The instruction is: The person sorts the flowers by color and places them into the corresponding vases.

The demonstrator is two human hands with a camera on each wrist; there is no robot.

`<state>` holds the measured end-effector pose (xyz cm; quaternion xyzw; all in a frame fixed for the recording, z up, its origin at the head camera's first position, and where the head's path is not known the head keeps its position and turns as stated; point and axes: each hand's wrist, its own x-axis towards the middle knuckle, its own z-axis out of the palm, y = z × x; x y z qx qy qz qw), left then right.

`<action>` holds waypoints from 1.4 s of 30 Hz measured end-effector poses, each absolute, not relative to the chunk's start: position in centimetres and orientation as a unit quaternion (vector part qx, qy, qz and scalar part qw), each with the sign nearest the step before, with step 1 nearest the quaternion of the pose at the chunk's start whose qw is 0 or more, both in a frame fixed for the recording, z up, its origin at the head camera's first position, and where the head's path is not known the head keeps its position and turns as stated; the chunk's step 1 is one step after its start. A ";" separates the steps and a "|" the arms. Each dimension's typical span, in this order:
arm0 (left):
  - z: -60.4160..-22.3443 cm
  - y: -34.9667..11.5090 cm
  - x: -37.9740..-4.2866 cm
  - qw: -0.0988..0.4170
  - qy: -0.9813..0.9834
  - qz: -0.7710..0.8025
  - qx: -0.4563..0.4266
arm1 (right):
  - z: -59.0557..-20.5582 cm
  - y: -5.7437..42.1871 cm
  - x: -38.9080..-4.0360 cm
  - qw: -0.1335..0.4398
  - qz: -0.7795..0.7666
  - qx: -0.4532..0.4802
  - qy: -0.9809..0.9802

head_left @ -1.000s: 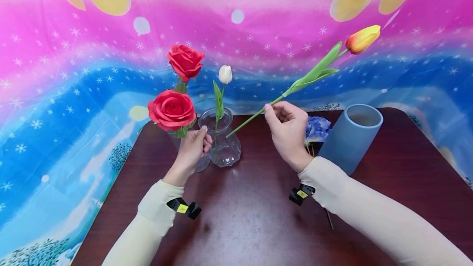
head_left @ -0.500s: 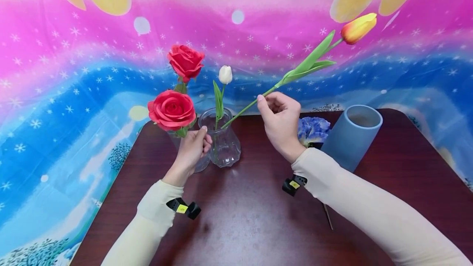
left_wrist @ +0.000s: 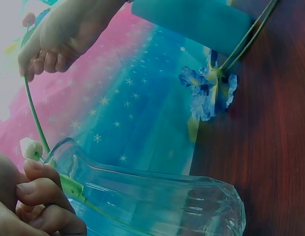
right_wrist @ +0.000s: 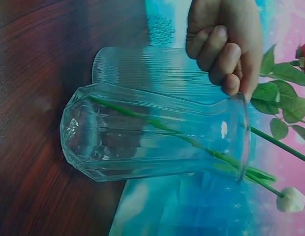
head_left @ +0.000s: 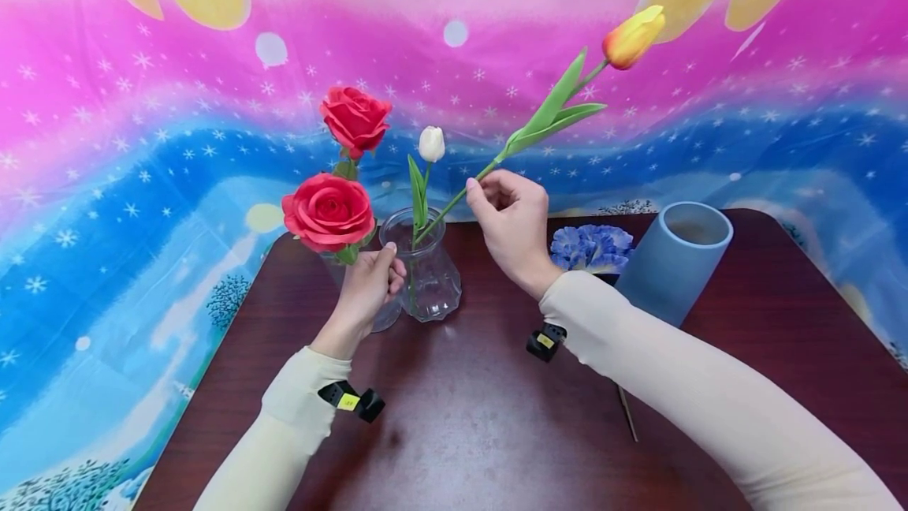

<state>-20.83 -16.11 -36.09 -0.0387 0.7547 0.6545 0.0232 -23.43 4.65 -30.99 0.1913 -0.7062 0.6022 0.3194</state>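
Observation:
A yellow-orange tulip slants up and right, its green stem pinched between the thumb and fingers of my right hand. The lower end of that stem reaches the mouth of a clear glass vase. Inside this vase stands a white tulip, whose stem crosses the glass in the right wrist view. My left hand, fingers curled, grips the vase at its rim, as the right wrist view shows. Behind the left hand, two red roses rise from a ribbed glass vase, which is partly hidden in the head view.
A tall blue-grey vase stands at the right of the dark wooden table. Beside it lies a blue flower, its stem running under my right forearm. A painted cloth hangs behind the table.
My right hand has moved left and slightly up with the yellow-orange tulip, bringing its stem end from beside the glass vase to its mouth. The left hand has stayed in place.

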 end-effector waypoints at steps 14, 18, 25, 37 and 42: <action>-36.1 -16.2 -20.9 0.030 0.756 0.652 -0.038 | -31.8 2.9 -24.0 0.279 0.545 0.194 -0.766; -36.0 -16.2 -20.8 0.034 0.757 0.652 -0.039 | -32.1 2.6 -24.3 0.270 0.528 0.199 -0.780; -35.9 -16.2 -20.9 0.034 0.756 0.652 -0.042 | -32.5 1.7 -24.5 0.231 0.501 0.208 -0.807; -36.0 -16.1 -20.9 0.027 0.755 0.654 -0.043 | -33.3 0.9 -24.6 0.206 0.414 0.201 -0.864; -36.1 -16.1 -20.9 0.026 0.759 0.650 -0.041 | -33.5 0.6 -24.5 0.189 0.379 0.198 -0.884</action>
